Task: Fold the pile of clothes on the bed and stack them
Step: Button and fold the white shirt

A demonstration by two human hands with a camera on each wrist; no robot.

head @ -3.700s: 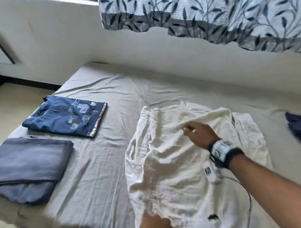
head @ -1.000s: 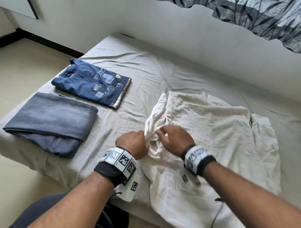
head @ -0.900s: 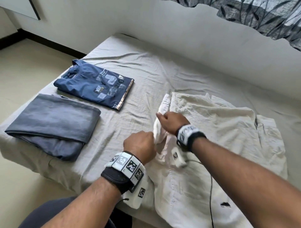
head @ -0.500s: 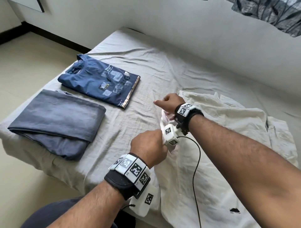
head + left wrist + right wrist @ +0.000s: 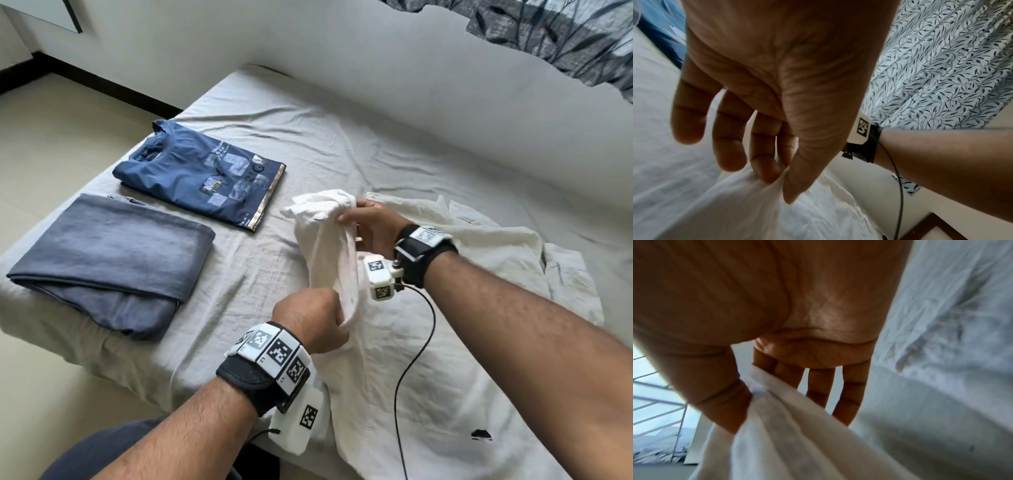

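Observation:
A crumpled cream-white shirt (image 5: 428, 342) lies spread over the right half of the bed. Its left sleeve (image 5: 329, 240) is lifted off the sheet and stretched between both hands. My right hand (image 5: 356, 219) pinches the far end of the sleeve between thumb and fingers (image 5: 731, 404). My left hand (image 5: 329, 315) pinches the near end where it meets the shirt body; thumb and forefinger (image 5: 777, 180) squeeze the white cloth (image 5: 748, 207). A folded blue printed T-shirt (image 5: 205, 181) and a folded grey-blue garment (image 5: 109, 260) lie side by side at the left.
The grey sheet of the bed (image 5: 342, 144) is bare between the folded clothes and the shirt. A pale wall (image 5: 376, 68) runs along the far side, with a leaf-patterned curtain (image 5: 565, 31) above. The floor (image 5: 51, 137) lies left of the bed. A black cable (image 5: 411, 359) hangs from my right wrist.
Both hands took hold of the shirt's left edge; my right hand then drew the sleeve out away from me and lifted it, while my left hand stayed near the shoulder.

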